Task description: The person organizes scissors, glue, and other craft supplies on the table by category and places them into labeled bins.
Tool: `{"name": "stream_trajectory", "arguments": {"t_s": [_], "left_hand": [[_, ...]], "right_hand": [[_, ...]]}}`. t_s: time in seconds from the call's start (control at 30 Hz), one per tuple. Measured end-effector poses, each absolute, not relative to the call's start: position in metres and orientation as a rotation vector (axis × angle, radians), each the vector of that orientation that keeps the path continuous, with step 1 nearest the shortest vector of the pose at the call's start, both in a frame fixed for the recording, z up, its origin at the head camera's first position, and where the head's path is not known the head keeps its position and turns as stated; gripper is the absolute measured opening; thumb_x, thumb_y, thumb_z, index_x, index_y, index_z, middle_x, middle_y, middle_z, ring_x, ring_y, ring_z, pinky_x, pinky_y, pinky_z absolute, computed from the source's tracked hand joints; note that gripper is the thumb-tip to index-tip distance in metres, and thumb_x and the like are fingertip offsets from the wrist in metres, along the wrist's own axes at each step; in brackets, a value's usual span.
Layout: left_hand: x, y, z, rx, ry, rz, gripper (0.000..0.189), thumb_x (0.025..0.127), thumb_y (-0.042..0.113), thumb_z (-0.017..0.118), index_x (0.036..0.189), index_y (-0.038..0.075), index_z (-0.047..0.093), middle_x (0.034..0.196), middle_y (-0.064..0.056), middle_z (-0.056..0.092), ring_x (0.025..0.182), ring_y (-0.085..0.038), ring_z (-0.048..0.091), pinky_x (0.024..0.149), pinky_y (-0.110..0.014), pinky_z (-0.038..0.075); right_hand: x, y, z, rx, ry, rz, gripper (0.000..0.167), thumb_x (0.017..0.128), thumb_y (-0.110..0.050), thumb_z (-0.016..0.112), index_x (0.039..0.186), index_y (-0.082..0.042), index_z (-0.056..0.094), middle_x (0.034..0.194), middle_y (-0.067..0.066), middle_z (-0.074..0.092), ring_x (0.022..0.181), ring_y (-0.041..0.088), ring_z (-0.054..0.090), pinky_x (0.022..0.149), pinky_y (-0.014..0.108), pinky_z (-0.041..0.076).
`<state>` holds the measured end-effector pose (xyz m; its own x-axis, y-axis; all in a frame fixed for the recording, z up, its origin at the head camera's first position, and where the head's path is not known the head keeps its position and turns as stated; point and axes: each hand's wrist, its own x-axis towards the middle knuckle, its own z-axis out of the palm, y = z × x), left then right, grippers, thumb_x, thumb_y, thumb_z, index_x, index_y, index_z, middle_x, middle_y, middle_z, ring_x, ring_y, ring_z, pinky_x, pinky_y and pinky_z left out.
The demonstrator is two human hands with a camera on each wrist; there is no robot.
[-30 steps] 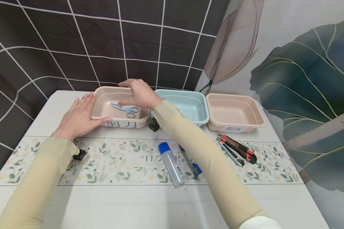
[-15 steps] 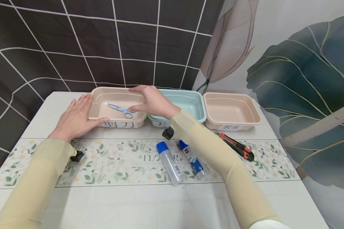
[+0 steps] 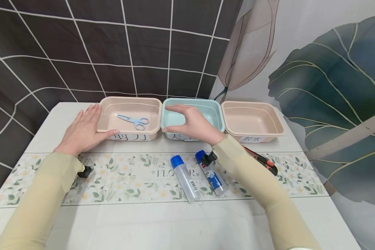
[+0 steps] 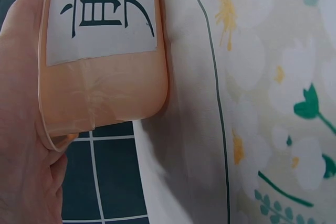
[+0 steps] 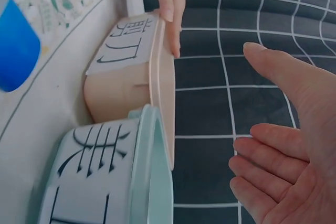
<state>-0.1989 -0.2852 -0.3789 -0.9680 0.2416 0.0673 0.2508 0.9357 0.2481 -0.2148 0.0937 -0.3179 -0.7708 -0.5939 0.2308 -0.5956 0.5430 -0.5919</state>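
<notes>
My left hand (image 3: 82, 128) rests against the left end of the left pink basket (image 3: 129, 133), fingers straight along its side and thumb on the front rim. In the left wrist view, the hand lies along the rim of that labelled basket (image 4: 105, 85). A pair of light blue scissors (image 3: 133, 121) lies inside it. My right hand (image 3: 195, 123) hovers over the light blue basket (image 3: 217, 119), thumb and fingers spread apart and holding nothing. The right wrist view shows the right palm (image 5: 294, 156) bare, above the rims of both baskets.
Another pink basket (image 3: 253, 119) stands at the right end of the row. In front lie a clear glue bottle with a blue cap (image 3: 185, 180), a second blue-labelled glue bottle (image 3: 214, 178), and a red and black utility knife (image 3: 265, 163) partly behind the right sleeve.
My right hand has moved right, from above the scissors in the left pink basket to over the light blue one. The left hand stays at its basket.
</notes>
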Motion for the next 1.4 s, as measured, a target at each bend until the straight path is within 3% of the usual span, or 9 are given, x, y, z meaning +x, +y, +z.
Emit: {"name": "stream_trajectory", "arguments": {"t_s": [0.63,0.8,1.03,1.27,1.3,1.4], "left_hand": [[-0.199,-0.283,-0.381,-0.379,-3.063,-0.417,0.114,0.093,0.073,0.051,0.160,-0.007,0.003,0.165,-0.028,0.007,0.153,-0.039,0.003,0.124,-0.046,-0.007],[-0.199,-0.285,-0.381,-0.366,-3.066,-0.418,0.114,0.093,0.073,0.051,0.160,-0.006,0.003,0.166,-0.027,0.006,0.153,-0.039,0.003,0.124,-0.046,-0.007],[-0.201,-0.284,-0.381,-0.365,-3.068,-0.424,0.115,0.092,0.074,0.051,0.160,-0.006,0.003,0.166,-0.027,0.006,0.154,-0.038,0.003,0.124,-0.046,-0.007],[-0.200,-0.284,-0.380,-0.364,-3.077,-0.422,0.115,0.093,0.073,0.051,0.159,-0.007,0.003,0.166,-0.028,0.006,0.153,-0.040,0.004,0.124,-0.046,-0.007],[-0.200,-0.284,-0.380,-0.365,-3.078,-0.422,0.115,0.093,0.073,0.051,0.159,-0.007,0.003,0.165,-0.028,0.006,0.153,-0.040,0.004,0.124,-0.046,-0.008],[-0.199,-0.284,-0.379,-0.363,-3.077,-0.422,0.115,0.093,0.074,0.051,0.159,-0.007,0.004,0.165,-0.028,0.007,0.153,-0.040,0.004,0.124,-0.045,-0.008]], "right_hand": [[-0.176,0.177,-0.331,0.893,-2.656,1.115,0.065,0.084,-0.035,0.087,0.139,-0.009,0.064,0.140,0.004,0.062,0.135,0.020,0.050,0.115,0.044,0.039],[-0.167,0.191,-0.336,0.823,-2.698,1.140,0.066,0.085,-0.035,0.086,0.140,-0.008,0.063,0.141,0.006,0.061,0.135,0.023,0.050,0.108,0.047,0.045],[-0.157,0.208,-0.348,0.763,-2.698,1.209,0.065,0.084,-0.030,0.087,0.139,-0.007,0.063,0.142,0.008,0.060,0.136,0.023,0.049,0.114,0.045,0.039],[-0.144,0.224,-0.349,0.659,-2.748,1.226,0.063,0.085,-0.032,0.086,0.140,-0.011,0.064,0.143,0.003,0.059,0.135,0.021,0.050,0.112,0.045,0.043],[-0.143,0.227,-0.349,0.644,-2.753,1.218,0.062,0.086,-0.031,0.086,0.140,-0.011,0.064,0.143,0.003,0.059,0.133,0.021,0.053,0.106,0.043,0.049],[-0.139,0.236,-0.346,0.594,-2.759,1.192,0.061,0.086,-0.030,0.086,0.139,-0.011,0.065,0.141,0.002,0.061,0.130,0.020,0.055,0.101,0.043,0.051]]}}
